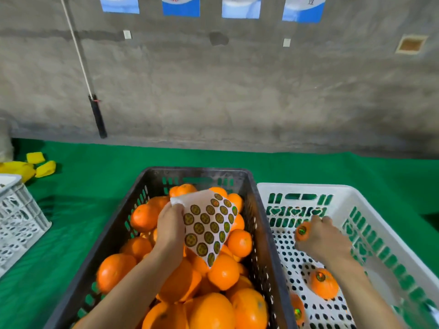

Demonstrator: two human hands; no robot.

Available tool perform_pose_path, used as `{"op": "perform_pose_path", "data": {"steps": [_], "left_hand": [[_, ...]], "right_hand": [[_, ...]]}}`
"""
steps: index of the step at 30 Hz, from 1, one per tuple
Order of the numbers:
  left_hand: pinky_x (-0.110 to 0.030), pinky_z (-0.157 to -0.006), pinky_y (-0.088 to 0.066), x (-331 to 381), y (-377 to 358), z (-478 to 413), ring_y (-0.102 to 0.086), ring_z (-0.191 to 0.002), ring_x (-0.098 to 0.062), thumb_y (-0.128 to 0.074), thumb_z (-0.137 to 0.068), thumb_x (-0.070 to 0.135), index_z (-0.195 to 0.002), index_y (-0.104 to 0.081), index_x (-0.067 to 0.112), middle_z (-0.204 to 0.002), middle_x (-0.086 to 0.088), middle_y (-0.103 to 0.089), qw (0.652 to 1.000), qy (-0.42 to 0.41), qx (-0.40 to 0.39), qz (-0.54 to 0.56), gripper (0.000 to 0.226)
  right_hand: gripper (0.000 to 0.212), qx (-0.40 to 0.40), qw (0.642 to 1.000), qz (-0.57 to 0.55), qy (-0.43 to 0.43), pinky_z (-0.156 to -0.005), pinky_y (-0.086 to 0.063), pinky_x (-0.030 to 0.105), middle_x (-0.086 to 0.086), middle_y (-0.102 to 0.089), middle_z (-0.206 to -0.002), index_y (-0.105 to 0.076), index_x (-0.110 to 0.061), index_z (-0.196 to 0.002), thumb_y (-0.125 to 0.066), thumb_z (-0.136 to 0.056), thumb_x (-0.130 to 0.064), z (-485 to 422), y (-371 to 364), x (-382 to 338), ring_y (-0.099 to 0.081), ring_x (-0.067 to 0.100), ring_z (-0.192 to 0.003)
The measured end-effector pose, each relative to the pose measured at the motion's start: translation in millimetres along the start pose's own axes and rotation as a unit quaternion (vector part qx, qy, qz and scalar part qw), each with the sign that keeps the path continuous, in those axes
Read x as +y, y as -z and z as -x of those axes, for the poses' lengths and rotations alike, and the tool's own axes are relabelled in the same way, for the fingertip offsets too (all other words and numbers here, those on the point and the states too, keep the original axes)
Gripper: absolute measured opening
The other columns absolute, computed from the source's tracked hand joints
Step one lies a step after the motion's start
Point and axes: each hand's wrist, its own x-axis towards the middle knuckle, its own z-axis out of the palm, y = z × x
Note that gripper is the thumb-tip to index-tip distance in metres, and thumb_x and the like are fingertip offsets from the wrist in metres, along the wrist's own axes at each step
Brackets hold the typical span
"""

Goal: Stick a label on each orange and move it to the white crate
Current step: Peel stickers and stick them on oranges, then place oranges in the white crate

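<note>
A black crate (260, 222) in the middle is heaped with several unlabelled oranges (240, 242). Above them my left hand (169, 227) pinches a white sheet of round gold labels (209, 225) by its left edge. To the right stands the white crate (356, 198). Inside it my right hand (324, 237) grips a labelled orange (302, 231) low over the perforated floor, sticker facing me. Two more labelled oranges lie in the white crate, one (324, 282) near my right forearm and one (297, 309) at the crate's left wall.
Both crates sit on a green cloth (95, 186) against a grey concrete wall. Another white crate (19, 217) stands at the left edge. Yellow pieces (45, 168) lie on the cloth at far left. A black-handled rope (97, 117) hangs on the wall.
</note>
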Motion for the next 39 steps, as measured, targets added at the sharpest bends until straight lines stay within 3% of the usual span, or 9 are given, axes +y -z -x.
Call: {"op": "perform_pose_path", "data": {"steps": [3,7,10,13,17,20,24,30,39], "left_hand": [[-0.036,-0.065,-0.046,1,3,1,-0.068,-0.081,-0.029,-0.046,-0.090,0.033,-0.095,-0.064,0.018,-0.075,-0.005,-0.076,0.999,0.030,-0.027,0.026,0.023],[-0.043,-0.074,-0.055,5,5,0,-0.074,-0.084,-0.026,-0.059,-0.090,0.044,-0.107,-0.068,0.024,-0.090,-0.004,-0.078,0.992,-0.003,-0.122,-0.014,0.028],[-0.044,-0.075,-0.060,3,3,0,-0.075,-0.087,-0.027,-0.067,-0.090,0.030,-0.112,-0.065,0.026,-0.095,-0.004,-0.078,0.985,-0.008,-0.173,0.007,0.023],[-0.045,-0.073,-0.061,2,2,3,-0.075,-0.088,-0.029,-0.070,-0.089,0.026,-0.115,-0.063,0.029,-0.099,-0.006,-0.077,0.977,-0.011,-0.214,0.020,0.027],[-0.037,-0.068,-0.062,1,-1,9,-0.075,-0.087,-0.026,-0.069,-0.091,0.032,-0.115,-0.064,0.025,-0.098,-0.003,-0.077,0.970,-0.038,-0.240,-0.019,0.026],[-0.033,-0.069,-0.061,1,-2,13,-0.075,-0.087,-0.026,-0.069,-0.089,0.038,-0.110,-0.071,0.020,-0.099,-0.005,-0.077,0.948,-0.052,-0.303,-0.076,0.028],[-0.038,-0.074,-0.062,2,-3,14,-0.074,-0.090,-0.030,-0.067,-0.091,0.038,-0.102,-0.076,0.025,-0.101,-0.008,-0.076,0.929,-0.047,-0.351,-0.111,0.019],[-0.026,-0.060,-0.059,-2,-7,12,-0.076,-0.079,-0.026,-0.069,-0.090,0.032,-0.105,-0.070,0.018,-0.090,-0.006,-0.078,0.940,-0.027,-0.317,-0.123,0.021],[-0.039,-0.078,-0.061,-2,-4,16,-0.074,-0.091,-0.030,-0.067,-0.093,0.023,-0.114,-0.068,0.011,-0.100,-0.010,-0.076,0.929,-0.053,-0.351,-0.107,0.024]], "right_hand": [[0.044,-0.176,0.980,0.086,0.036,-0.082,-0.050,0.034,0.004,-0.056,-0.126,-0.050,-0.016,-0.121,-0.069,-0.084,-0.030,-4,-20,0,-0.060,0.024,-0.109],[0.005,-0.276,0.939,0.188,0.078,-0.070,-0.045,0.027,-0.002,-0.067,-0.099,-0.056,-0.014,-0.086,-0.060,-0.088,-0.016,-3,-34,-14,-0.058,0.018,-0.077],[0.022,-0.172,0.963,0.197,0.061,-0.062,-0.044,0.026,-0.006,-0.056,-0.088,-0.051,-0.020,-0.110,-0.051,-0.089,-0.010,0,-23,-17,-0.056,0.019,-0.078],[0.011,0.146,0.984,0.080,0.067,-0.046,-0.033,0.025,-0.003,-0.054,-0.074,-0.054,-0.015,-0.101,-0.047,-0.096,-0.009,8,0,-23,-0.055,0.022,-0.064],[0.012,0.381,0.874,-0.198,0.227,-0.049,-0.044,0.027,0.002,-0.067,-0.082,-0.070,-0.012,-0.096,-0.058,-0.096,-0.017,37,13,-56,-0.061,0.019,-0.061],[0.024,0.290,0.828,-0.351,0.327,-0.075,-0.043,0.016,-0.017,-0.059,-0.095,-0.070,-0.024,-0.108,-0.056,-0.095,-0.040,64,6,-79,-0.056,0.003,-0.089],[0.040,0.160,0.854,-0.359,0.341,-0.094,-0.039,0.017,-0.021,-0.055,-0.109,-0.068,-0.029,-0.122,-0.061,-0.089,-0.050,74,-3,-87,-0.050,0.004,-0.109],[0.035,0.182,0.844,-0.389,0.322,-0.092,-0.050,0.030,-0.012,-0.065,-0.109,-0.071,-0.023,-0.120,-0.075,-0.085,-0.026,73,-8,-87,-0.059,0.008,-0.107],[0.022,0.312,0.821,-0.308,0.365,-0.083,-0.058,0.039,-0.001,-0.075,-0.100,-0.078,-0.012,-0.100,-0.080,-0.078,-0.016,78,-7,-87,-0.071,0.017,-0.092]]}}
